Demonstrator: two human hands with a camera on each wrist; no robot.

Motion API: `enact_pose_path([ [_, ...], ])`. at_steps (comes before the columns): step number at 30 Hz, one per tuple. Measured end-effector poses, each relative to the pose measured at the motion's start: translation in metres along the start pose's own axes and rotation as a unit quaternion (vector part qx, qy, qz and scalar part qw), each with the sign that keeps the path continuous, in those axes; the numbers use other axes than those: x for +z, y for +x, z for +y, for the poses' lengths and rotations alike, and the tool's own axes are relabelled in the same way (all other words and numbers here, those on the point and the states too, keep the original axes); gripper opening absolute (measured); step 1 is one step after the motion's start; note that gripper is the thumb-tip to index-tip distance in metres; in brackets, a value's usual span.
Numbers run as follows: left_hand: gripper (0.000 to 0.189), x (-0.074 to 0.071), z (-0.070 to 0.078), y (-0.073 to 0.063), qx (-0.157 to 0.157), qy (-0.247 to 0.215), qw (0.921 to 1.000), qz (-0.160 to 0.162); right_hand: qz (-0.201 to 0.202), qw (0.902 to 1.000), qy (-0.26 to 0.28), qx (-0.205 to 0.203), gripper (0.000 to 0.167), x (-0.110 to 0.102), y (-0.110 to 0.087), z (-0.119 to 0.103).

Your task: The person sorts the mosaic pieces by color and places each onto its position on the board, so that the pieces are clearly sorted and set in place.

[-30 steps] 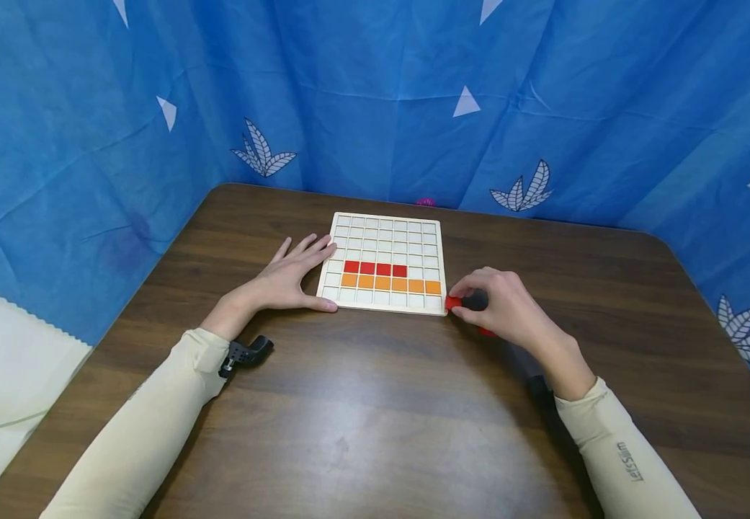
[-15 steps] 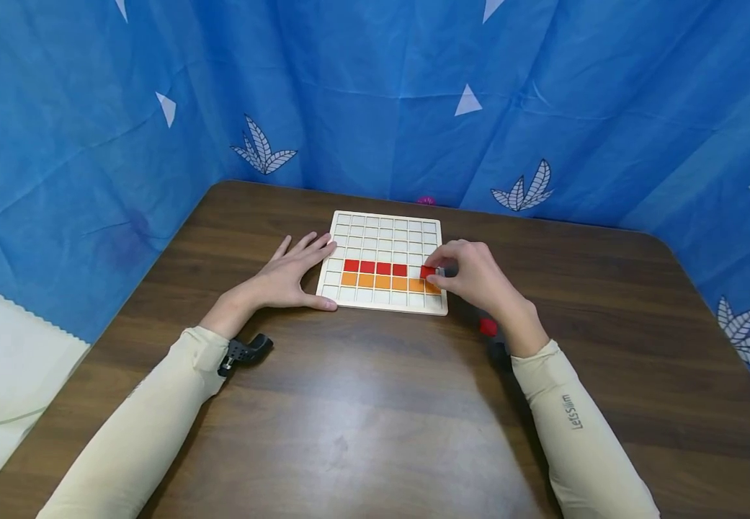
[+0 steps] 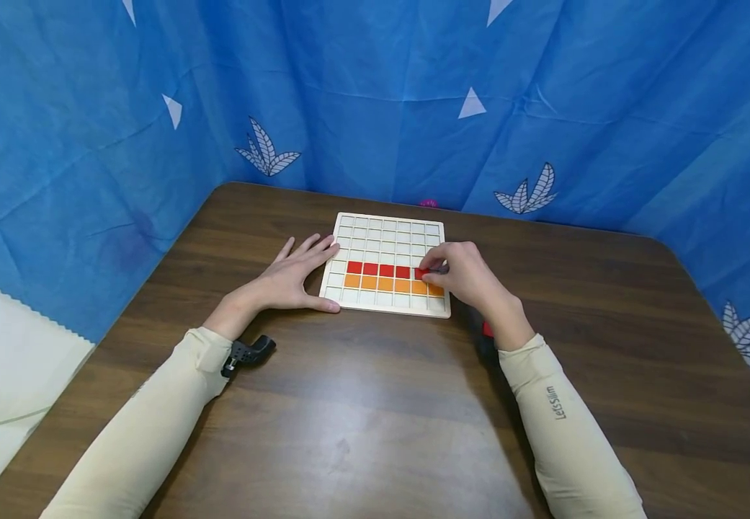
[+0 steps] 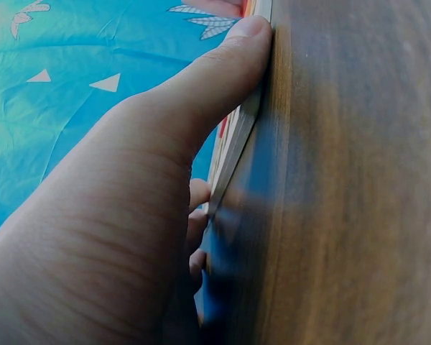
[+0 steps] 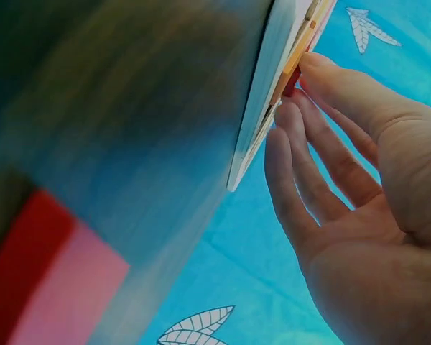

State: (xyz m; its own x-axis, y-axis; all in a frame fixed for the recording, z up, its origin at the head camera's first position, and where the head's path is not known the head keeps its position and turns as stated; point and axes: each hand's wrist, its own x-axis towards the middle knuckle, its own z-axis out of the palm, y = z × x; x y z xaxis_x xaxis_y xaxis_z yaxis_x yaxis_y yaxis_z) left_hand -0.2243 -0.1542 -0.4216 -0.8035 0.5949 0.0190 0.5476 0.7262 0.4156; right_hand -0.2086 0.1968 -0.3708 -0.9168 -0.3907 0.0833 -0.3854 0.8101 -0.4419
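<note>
A pale grid board [image 3: 387,311] lies on the table, bearing a row of red blocks [image 3: 378,269] above a row of orange blocks [image 3: 385,284]. My right hand [image 3: 468,277] pinches a red block [image 3: 421,274] between thumb and fingertips, at the right end of the red row. In the right wrist view that red block [image 5: 292,80] is mostly hidden by the fingers, close against the board. My left hand [image 3: 284,285] is spread flat, its thumb and fingertips touching the board's left edge. The left wrist view shows the thumb [image 4: 223,72] on the board's rim.
Another red block [image 3: 488,329] lies on the brown wooden table [image 3: 349,404], partly covered by the right wrist; it looms large in the right wrist view. A blue curtain [image 3: 375,108] hangs behind the table. A black wrist mount [image 3: 251,351] sits at the left sleeve.
My right hand has carried the red block from beside the board's lower right corner, up and left onto the red row. The left hand stays put on the board's edge.
</note>
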Motion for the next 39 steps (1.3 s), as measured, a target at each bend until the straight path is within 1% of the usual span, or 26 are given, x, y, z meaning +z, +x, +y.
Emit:
enact_pose_path([
  [7, 0.122, 0.002, -0.002, 0.0, 0.0, -0.001, 1.0, -0.002, 0.002, 1.0, 0.005, 0.004, 0.016, 0.002, 0.0, -0.002],
  [14, 0.122, 0.003, -0.001, 0.0, 0.0, 0.0, 1.0, -0.001, -0.002, 1.0, -0.002, 0.001, 0.018, 0.001, -0.002, -0.005],
  [20, 0.122, 0.001, 0.001, 0.002, 0.004, -0.002, 1.0, -0.003, 0.014, 0.9997, -0.008, -0.019, 0.022, -0.001, -0.011, -0.001],
  [24, 0.122, 0.002, 0.001, 0.003, 0.005, -0.003, 1.0, -0.003, 0.025, 0.9994, -0.01, -0.02, 0.023, -0.004, -0.023, 0.003],
  [29, 0.122, 0.002, -0.001, 0.002, 0.004, -0.002, 1.0, 0.001, 0.03, 0.9994, -0.008, -0.015, 0.026, -0.008, -0.04, 0.008],
  [36, 0.122, 0.001, 0.0, 0.001, 0.003, -0.003, 1.0, 0.0, 0.034, 0.9991, -0.021, -0.01, 0.026, -0.018, -0.073, 0.024],
  [39, 0.121, 0.001, 0.002, 0.0, 0.003, -0.002, 1.0, -0.001, 0.029, 0.9992, -0.027, -0.006, 0.026, -0.022, -0.086, 0.032],
])
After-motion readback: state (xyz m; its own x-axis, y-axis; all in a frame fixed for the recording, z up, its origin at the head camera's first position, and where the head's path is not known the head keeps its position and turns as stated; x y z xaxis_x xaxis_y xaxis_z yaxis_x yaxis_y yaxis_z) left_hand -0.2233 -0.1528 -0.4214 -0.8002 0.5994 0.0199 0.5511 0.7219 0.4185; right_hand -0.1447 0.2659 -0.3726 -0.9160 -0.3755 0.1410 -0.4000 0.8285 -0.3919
